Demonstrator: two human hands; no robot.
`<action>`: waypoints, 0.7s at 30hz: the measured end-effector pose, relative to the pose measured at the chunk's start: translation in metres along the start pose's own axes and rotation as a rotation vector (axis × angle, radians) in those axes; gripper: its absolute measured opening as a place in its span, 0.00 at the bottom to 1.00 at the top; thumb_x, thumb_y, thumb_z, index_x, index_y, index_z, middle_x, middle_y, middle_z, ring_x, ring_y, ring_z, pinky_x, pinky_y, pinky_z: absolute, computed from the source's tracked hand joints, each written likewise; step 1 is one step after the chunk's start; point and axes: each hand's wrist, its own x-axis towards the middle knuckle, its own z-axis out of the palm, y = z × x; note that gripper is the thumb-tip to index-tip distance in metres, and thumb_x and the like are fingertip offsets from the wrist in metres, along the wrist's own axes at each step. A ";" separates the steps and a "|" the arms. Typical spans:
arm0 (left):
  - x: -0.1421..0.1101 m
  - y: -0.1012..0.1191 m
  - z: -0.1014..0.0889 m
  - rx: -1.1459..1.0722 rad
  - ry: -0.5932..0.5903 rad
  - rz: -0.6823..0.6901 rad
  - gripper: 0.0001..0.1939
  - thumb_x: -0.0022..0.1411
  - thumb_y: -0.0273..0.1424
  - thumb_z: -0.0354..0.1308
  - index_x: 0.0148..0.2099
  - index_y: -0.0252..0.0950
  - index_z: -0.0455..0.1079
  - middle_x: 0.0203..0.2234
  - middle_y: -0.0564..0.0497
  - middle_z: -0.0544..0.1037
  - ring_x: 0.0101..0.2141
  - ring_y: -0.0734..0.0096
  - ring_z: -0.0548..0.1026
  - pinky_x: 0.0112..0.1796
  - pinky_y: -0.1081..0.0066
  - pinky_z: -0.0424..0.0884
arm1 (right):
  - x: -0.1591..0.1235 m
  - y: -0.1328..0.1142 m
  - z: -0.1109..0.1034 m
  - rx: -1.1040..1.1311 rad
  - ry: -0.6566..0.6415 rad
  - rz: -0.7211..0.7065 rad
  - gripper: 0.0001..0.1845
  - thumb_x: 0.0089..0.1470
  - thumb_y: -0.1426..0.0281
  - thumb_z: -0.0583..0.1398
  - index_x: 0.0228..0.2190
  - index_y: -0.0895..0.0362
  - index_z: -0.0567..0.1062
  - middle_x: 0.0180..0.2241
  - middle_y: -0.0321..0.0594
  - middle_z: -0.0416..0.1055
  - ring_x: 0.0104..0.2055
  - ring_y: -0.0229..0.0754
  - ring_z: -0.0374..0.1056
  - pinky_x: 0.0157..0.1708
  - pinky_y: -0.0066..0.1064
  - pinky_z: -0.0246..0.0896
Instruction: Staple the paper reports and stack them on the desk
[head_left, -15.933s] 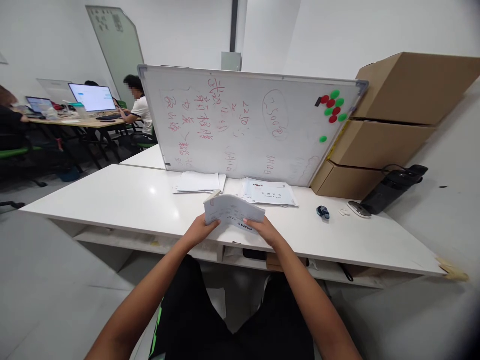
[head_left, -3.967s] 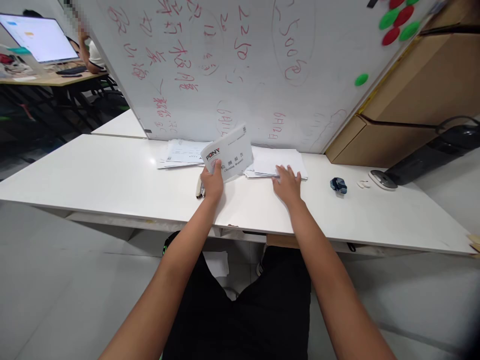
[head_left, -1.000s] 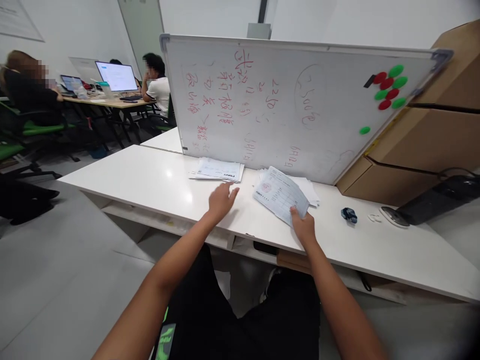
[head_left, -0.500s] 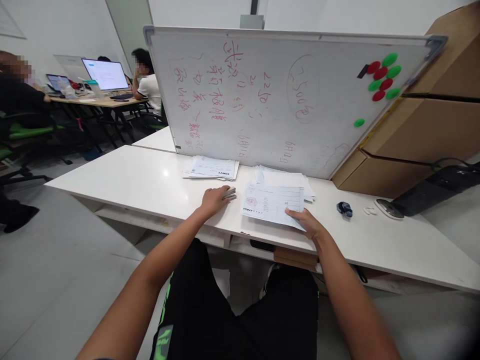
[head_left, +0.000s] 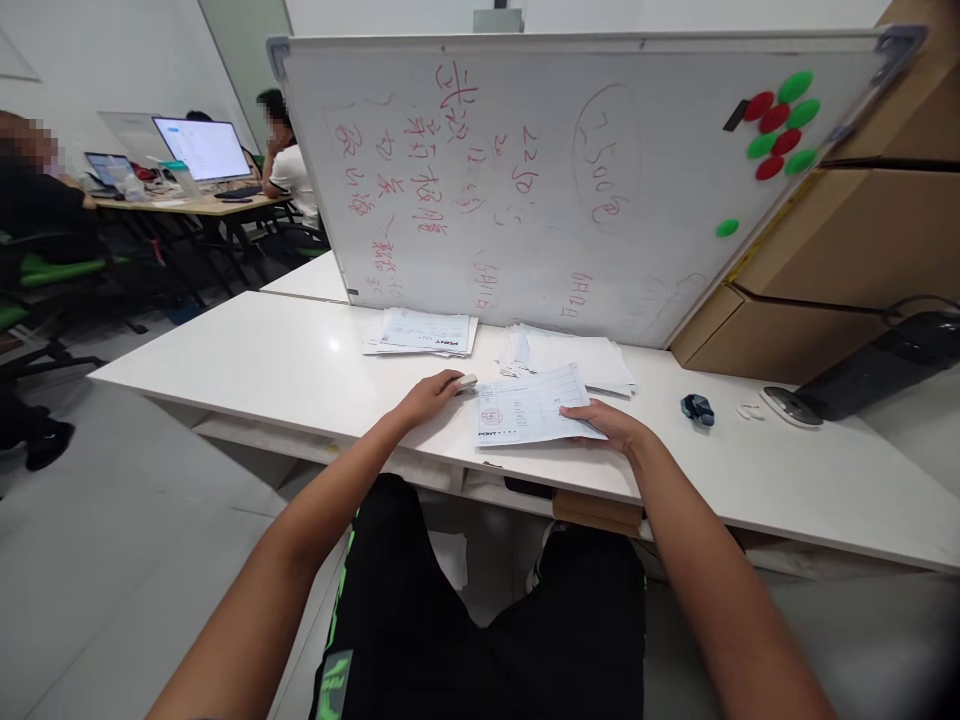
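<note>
A printed paper set [head_left: 529, 408] with a red stamp lies flat near the front of the white table [head_left: 262, 365]. My right hand [head_left: 607, 422] holds its right edge, fingers pinched on it. My left hand [head_left: 431, 395] is closed over a small silver stapler [head_left: 466, 382] just left of the papers. Behind them lie two paper stacks: one at the left [head_left: 421, 331], one at the right [head_left: 574, 352].
A whiteboard [head_left: 525, 180] with red writing and magnets leans against cardboard boxes [head_left: 847, 240] at the back. A small dark blue object [head_left: 697, 408], white earbuds [head_left: 748, 410] and a black device [head_left: 874, 362] lie at the right. People sit at a far desk with monitors [head_left: 201, 150], left.
My right hand brought a paper set from the right stack down flat onto the table front. My left hand, open one second ago, has closed on the stapler.
</note>
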 end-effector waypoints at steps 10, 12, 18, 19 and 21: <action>0.007 0.003 0.005 0.008 -0.007 0.040 0.24 0.67 0.44 0.42 0.60 0.40 0.64 0.57 0.48 0.69 0.55 0.59 0.67 0.54 0.63 0.63 | -0.003 0.003 0.003 0.059 0.097 -0.034 0.20 0.44 0.64 0.68 0.42 0.53 0.77 0.49 0.43 0.74 0.48 0.49 0.71 0.39 0.36 0.74; 0.007 0.004 0.002 0.049 -0.015 0.045 0.24 0.67 0.44 0.43 0.59 0.40 0.65 0.57 0.49 0.70 0.55 0.59 0.67 0.54 0.62 0.62 | -0.003 0.003 0.004 0.069 0.129 -0.033 0.18 0.43 0.66 0.68 0.40 0.53 0.78 0.47 0.43 0.75 0.47 0.48 0.72 0.38 0.36 0.74; 0.008 0.004 -0.002 0.071 -0.006 0.038 0.21 0.67 0.42 0.45 0.57 0.42 0.67 0.57 0.51 0.69 0.55 0.60 0.66 0.56 0.62 0.60 | 0.000 0.003 0.003 0.083 0.179 -0.021 0.16 0.43 0.67 0.67 0.38 0.53 0.78 0.47 0.41 0.75 0.47 0.47 0.71 0.37 0.33 0.73; 0.008 0.004 -0.002 0.077 -0.002 0.030 0.21 0.67 0.42 0.45 0.57 0.43 0.67 0.57 0.51 0.69 0.56 0.60 0.66 0.58 0.60 0.57 | 0.001 0.004 0.002 0.085 0.183 -0.022 0.16 0.43 0.67 0.67 0.38 0.53 0.78 0.47 0.41 0.75 0.47 0.47 0.71 0.37 0.33 0.73; 0.008 0.003 0.001 0.109 0.019 0.012 0.20 0.67 0.42 0.44 0.56 0.45 0.67 0.57 0.52 0.69 0.58 0.59 0.64 0.61 0.51 0.46 | 0.001 0.007 0.000 0.093 0.189 -0.029 0.16 0.43 0.66 0.68 0.38 0.53 0.78 0.47 0.41 0.75 0.47 0.47 0.71 0.38 0.33 0.73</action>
